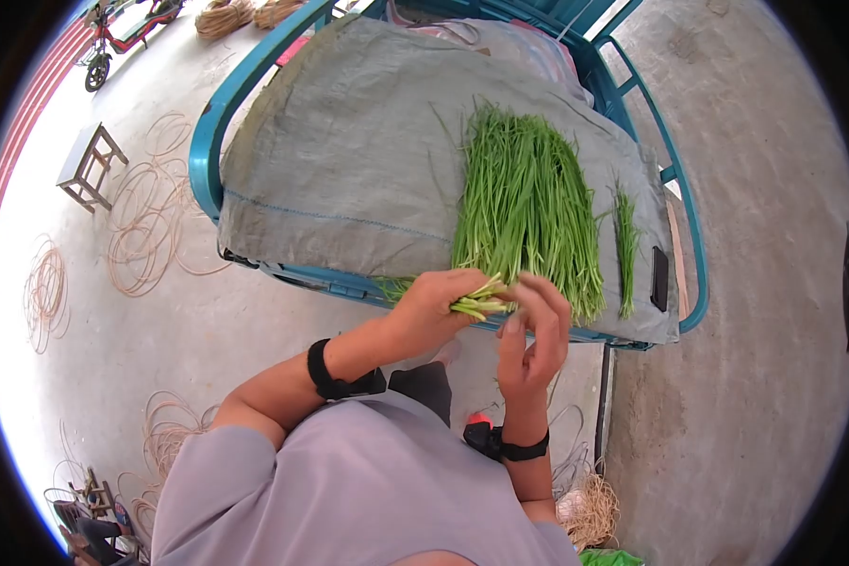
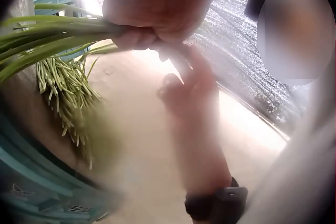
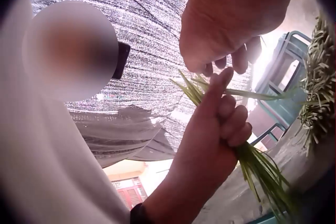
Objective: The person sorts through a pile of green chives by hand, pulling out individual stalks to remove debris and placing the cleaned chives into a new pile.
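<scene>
My left hand [image 1: 436, 307] grips a small bunch of chives [image 1: 481, 300], the pale cut ends sticking out past the thumb. In the right wrist view, green leaves [image 3: 262, 174] trail from below that fist, and one loose stalk [image 3: 257, 95] crosses beside the thumb. Close by the cut ends is my right hand [image 1: 536, 332], its fingers loosely bent and a gap between thumb and fingers; nothing shows in it. Just beyond both hands a large pile of chives [image 1: 528, 198] lies on a grey sheet [image 1: 349, 141]. A thin separate bundle [image 1: 625, 250] lies right of it.
The sheet covers the bed of a teal cargo vehicle with a side rail [image 1: 208, 141]. A black phone [image 1: 659, 278] lies near the bed's right edge. On the floor are a small stool [image 1: 90, 165], coils of pale strands [image 1: 146, 226] and a straw-like heap [image 1: 590, 512].
</scene>
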Motion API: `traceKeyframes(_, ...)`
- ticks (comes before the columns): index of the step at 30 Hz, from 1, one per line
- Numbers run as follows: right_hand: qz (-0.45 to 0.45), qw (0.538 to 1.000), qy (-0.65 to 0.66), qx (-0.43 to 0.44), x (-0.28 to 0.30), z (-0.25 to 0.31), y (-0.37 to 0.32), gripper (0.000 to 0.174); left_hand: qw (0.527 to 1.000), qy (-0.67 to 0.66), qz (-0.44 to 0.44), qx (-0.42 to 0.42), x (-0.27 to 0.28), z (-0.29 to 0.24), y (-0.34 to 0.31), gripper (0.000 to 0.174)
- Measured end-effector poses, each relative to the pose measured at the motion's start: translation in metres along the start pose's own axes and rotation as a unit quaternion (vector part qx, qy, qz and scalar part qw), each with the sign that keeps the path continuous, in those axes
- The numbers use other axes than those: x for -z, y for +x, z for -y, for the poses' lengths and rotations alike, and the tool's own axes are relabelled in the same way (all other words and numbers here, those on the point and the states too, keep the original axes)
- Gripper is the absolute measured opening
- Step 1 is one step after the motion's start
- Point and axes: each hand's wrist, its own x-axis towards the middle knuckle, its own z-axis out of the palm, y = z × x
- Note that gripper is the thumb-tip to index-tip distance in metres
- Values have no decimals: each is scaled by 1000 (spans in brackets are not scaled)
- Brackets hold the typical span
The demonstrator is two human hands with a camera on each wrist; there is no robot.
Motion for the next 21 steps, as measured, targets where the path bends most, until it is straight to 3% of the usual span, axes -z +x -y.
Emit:
traceKeyframes(5, 78, 983, 102, -132, -23, 0, 2, 41, 983, -155, -2, 101, 4, -8, -4, 19)
traceKeyframes(8, 130, 987, -21, -88, -26, -7, -1, 32, 981, -156, -77, 90, 11, -17, -1, 24)
traceKeyframes(10, 168, 978, -11, -126, -24, -12, -7, 22, 977, -133, -152, 69, 16, -14, 0, 27)
traceKeyframes(12, 188, 972, -5, -140, -23, -16, -13, 12, 948, -198, -173, 181, 33, -22, 2, 28)
traceKeyframes(14, 192, 973, -2, -130, -21, -19, -18, 12, 929, -220, -211, 210, 50, -20, 4, 30)
traceKeyframes(15, 194, 971, -1, -141, -19, -21, -21, 14, 931, -209, -238, 184, 57, -15, 5, 30)
traceKeyframes(18, 202, 963, 11, -181, -11, -28, -33, 17, 889, -296, -331, 115, 76, 3, 7, 29)
traceKeyframes(21, 208, 950, 34, -229, -1, -35, -47, 20, 761, -445, -454, 130, 93, 10, 13, 32)
